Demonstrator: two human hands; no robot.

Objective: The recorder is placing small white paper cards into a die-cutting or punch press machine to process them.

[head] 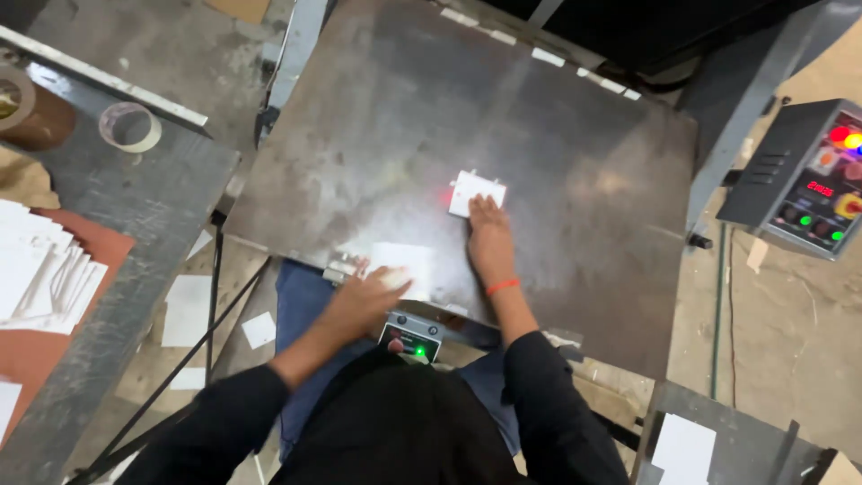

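My right hand [489, 238] lies flat on the large dark metal plate [377, 117], fingertips pressing a small white card [476, 191] near the plate's middle; a red light spot glows beside the card's left edge. My left hand [368, 292] rests at the plate's near edge, fingers on a larger white sheet [401, 262] that looks blurred and bright. Just below the plate's edge, between my arms, sits a small control box [410, 339] with a lit green lamp and a red button.
A grey side table [135, 189] on the left carries a fanned stack of white cards [40, 269], a clear tape roll [130, 127] and a brown tape roll [27, 110]. A control panel [808, 180] with coloured lights stands right. White sheets lie on the floor.
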